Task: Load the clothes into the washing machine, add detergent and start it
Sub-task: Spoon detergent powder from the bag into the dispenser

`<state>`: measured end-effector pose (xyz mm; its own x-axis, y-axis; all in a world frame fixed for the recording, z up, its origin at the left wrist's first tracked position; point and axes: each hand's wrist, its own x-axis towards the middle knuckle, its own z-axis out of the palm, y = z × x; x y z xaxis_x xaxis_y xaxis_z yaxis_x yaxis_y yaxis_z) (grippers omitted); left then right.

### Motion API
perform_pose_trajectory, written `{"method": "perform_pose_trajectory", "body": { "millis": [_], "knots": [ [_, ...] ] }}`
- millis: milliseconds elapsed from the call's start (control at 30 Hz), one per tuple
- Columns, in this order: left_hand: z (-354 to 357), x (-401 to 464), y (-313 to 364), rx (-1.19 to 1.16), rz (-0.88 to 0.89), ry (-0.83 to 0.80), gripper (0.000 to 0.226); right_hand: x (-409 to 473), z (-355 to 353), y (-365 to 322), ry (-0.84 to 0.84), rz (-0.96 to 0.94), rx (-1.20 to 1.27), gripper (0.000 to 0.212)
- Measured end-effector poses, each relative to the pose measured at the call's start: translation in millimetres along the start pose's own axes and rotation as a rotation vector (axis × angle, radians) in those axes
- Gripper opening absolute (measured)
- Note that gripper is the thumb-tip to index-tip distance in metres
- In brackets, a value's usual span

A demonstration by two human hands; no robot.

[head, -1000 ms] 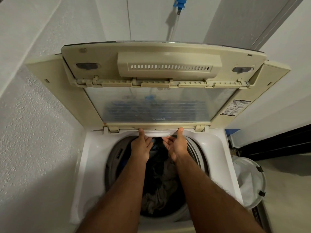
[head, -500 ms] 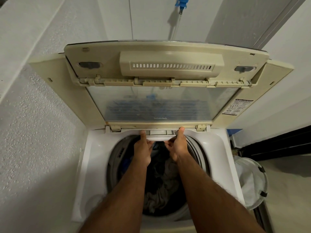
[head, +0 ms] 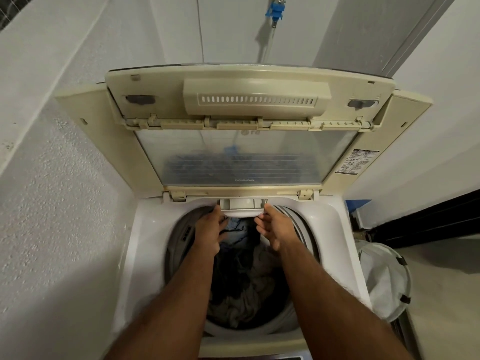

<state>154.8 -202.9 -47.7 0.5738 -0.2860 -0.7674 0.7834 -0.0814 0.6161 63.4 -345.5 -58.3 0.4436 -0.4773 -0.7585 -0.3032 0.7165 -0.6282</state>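
Note:
A white top-loading washing machine [head: 145, 229] stands with its cream folding lid [head: 246, 157] raised upright. Dark and grey clothes [head: 246, 289] lie in the drum. At the back rim of the opening a white detergent drawer [head: 241, 206] is pulled partly out, showing its compartments. My left hand [head: 209, 229] grips the drawer's left end with the thumb on top. My right hand [head: 275, 227] grips its right end the same way. Both forearms reach over the drum.
A textured white wall [head: 52, 203] hugs the machine's left side. A white mesh laundry basket [head: 384, 279] stands on the floor at the right. A blue tap [head: 276, 9] with a hose hangs on the wall behind the lid.
Both hands have drawn the detergent drawer forward out of the back rim; its compartments now show. The hands sit slightly nearer to me.

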Motion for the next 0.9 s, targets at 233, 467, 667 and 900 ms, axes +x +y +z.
{"method": "perform_pose_trajectory", "body": {
  "millis": [233, 467, 667, 900],
  "knots": [
    [-9.3, -5.8, -12.1, 0.001, -0.055, 0.016, 0.024, -11.3, -10.1, 11.9, -0.050, 0.021, 0.005, 0.033],
    [-12.3, -15.2, -15.2, 0.008, -0.052, 0.029, 0.032, -18.3, -17.4, 12.3, -0.068, 0.050, -0.079, 0.041],
    [-20.4, -33.3, -11.6, 0.050, -0.004, 0.053, 0.053, -35.6, -25.0, 15.3, 0.015, -0.047, -0.255, 0.037],
    [-36.7, -78.7, -22.4, 0.151, 0.206, 0.097, 0.016, -59.8, -31.2, 24.2, 0.036, -0.370, -0.602, 0.028]
  ]
}}
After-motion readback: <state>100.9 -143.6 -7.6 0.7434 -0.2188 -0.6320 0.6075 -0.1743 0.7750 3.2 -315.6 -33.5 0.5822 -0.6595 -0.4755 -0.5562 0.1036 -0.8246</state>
